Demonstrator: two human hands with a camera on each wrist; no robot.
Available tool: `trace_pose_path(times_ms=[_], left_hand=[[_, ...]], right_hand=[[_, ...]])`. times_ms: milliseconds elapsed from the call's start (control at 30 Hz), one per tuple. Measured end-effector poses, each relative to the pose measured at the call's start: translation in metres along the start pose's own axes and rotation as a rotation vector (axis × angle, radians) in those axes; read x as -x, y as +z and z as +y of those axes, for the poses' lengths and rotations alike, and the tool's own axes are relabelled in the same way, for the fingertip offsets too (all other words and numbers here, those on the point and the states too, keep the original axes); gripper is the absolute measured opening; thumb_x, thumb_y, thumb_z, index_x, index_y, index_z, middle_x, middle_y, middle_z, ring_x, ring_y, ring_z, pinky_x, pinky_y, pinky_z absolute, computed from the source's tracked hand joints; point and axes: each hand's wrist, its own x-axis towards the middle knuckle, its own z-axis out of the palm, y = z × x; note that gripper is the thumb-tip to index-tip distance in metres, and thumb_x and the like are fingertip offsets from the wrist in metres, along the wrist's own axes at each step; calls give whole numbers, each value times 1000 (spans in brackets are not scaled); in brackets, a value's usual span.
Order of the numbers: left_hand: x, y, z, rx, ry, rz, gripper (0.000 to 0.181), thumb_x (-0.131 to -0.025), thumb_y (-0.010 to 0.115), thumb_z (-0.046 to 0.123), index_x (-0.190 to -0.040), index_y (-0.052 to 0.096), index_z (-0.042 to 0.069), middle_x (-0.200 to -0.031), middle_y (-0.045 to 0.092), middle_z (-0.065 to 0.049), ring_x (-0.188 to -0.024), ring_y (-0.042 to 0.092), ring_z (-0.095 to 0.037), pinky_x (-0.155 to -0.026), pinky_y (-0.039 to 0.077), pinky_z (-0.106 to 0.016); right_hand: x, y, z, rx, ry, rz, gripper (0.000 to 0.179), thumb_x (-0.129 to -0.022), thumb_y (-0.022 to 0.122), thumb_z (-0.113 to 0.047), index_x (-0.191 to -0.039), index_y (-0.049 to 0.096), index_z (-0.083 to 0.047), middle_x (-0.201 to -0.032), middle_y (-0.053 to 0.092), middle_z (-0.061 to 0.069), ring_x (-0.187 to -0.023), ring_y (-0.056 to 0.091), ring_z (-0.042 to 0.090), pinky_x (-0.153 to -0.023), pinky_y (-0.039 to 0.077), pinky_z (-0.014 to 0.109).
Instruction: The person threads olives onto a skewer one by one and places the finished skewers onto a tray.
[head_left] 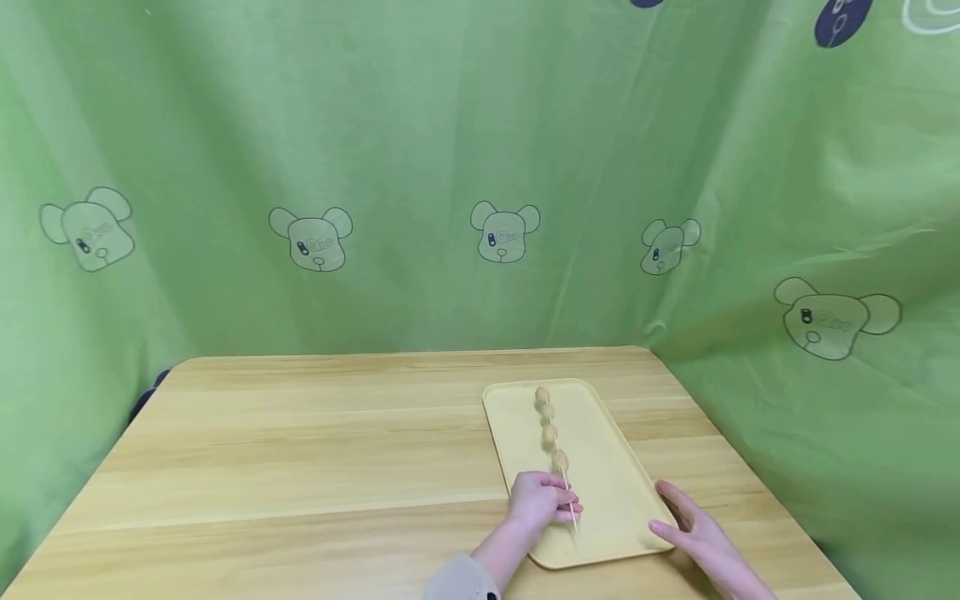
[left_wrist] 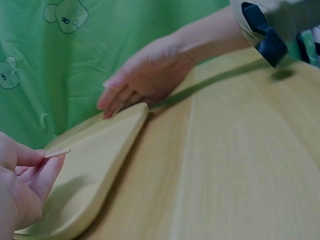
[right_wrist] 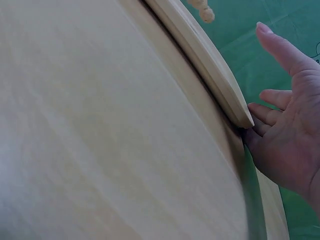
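My left hand [head_left: 534,502] pinches the thin stick of a skewer [head_left: 560,460] over the lower left of the pale yellow tray [head_left: 618,500]. Several small brown balls are threaded along the skewer, pointing toward the tray's far end. In the left wrist view, the stick's bare end [left_wrist: 60,153] pokes out between thumb and fingers. My right hand [head_left: 701,537] is at the tray's near right corner, thumb spread from the fingers. The right wrist view shows its fingertips beside the tray's rim [right_wrist: 220,82], seemingly touching it. Part of the skewer's ball end [right_wrist: 205,12] appears above the rim there.
The tray lies on the right part of a wooden table [head_left: 300,467]. A green curtain [head_left: 390,150] with bear-head drawings hangs behind the table and along both sides. A dark band [left_wrist: 262,32] circles the right wrist.
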Motion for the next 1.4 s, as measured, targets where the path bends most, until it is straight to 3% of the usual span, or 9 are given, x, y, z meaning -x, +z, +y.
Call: trace_pose_path(times_ms=[233, 633, 700, 767, 933, 1067, 1167, 1300, 1400], left_hand=[[0, 4, -8, -26, 13, 52, 11, -74, 61, -16, -85, 60, -14, -69, 64, -16, -62, 67, -26, -57, 55, -29], [2, 8, -14, -128, 51, 70, 14, -75, 64, -13, -89, 62, -15, -66, 64, -15, -58, 66, -27, -51, 54, -28], [2, 9, -12, -144, 49, 72, 16, -75, 64, -14, -90, 61, -16, -66, 64, -16, -58, 66, -28, -50, 54, -28], [4, 9, -9, -169, 45, 82, 18, -75, 64, -14, -92, 60, -17, -66, 64, -16, -57, 66, -28, -50, 54, -28], [9, 11, 0, -228, 35, 104, 24, -73, 65, -14, -96, 58, -19, -65, 64, -16, -56, 66, -27, -49, 53, -26], [9, 10, 5, -279, 57, 120, 28, -72, 67, -12, -98, 59, -18, -68, 65, -14, -56, 65, -22, -51, 53, -24], [9, 7, 9, -285, 82, 130, 30, -71, 69, -11, -100, 60, -16, -69, 65, -11, -57, 64, -19, -53, 54, -25], [7, -3, 19, -272, 130, 107, 31, -72, 69, -6, -101, 61, -15, -65, 63, -7, -57, 62, -16, -54, 53, -25], [6, -14, 29, -282, 173, 78, 33, -74, 69, -2, -103, 61, -14, -67, 62, -5, -58, 59, -14, -55, 51, -25]], right_hand=[[-1, -1, 2, -24, 28, -20, 67, -91, 55, -7, -139, 15, 17, -144, 10, 35, -106, 23, -27, -89, 22, 1], [1, -1, 2, -17, 6, -2, 64, -91, 55, -6, -138, 18, 17, -143, 13, 36, -106, 24, -28, -88, 22, 0], [1, -1, 2, 9, 16, 1, 62, -92, 54, -7, -138, 19, 17, -144, 14, 35, -114, 23, -22, -88, 22, 1], [0, -2, 0, 32, 31, -1, 62, -93, 53, -10, -138, 19, 16, -144, 16, 34, -128, 21, -5, -88, 22, 1], [-1, -5, -3, 59, 94, -4, 63, -94, 53, -16, -140, 20, 12, -146, 19, 29, -132, 17, 27, -88, 24, 2], [-2, -5, -5, 56, 92, -9, 63, -95, 52, -17, -140, 19, 12, -145, 19, 30, -131, 16, 35, -88, 25, 3], [-3, -6, -8, 53, 87, -12, 64, -95, 52, -17, -140, 19, 12, -145, 19, 30, -132, 21, 28, -89, 26, 4], [-7, -8, -11, 62, 78, -10, 63, -95, 51, -18, -141, 19, 11, -143, 23, 31, -121, 33, -2, -88, 29, 7], [-12, -10, -17, 86, 51, -5, 61, -95, 50, -18, -141, 20, 11, -142, 26, 32, -113, 35, -9, -88, 30, 8]])
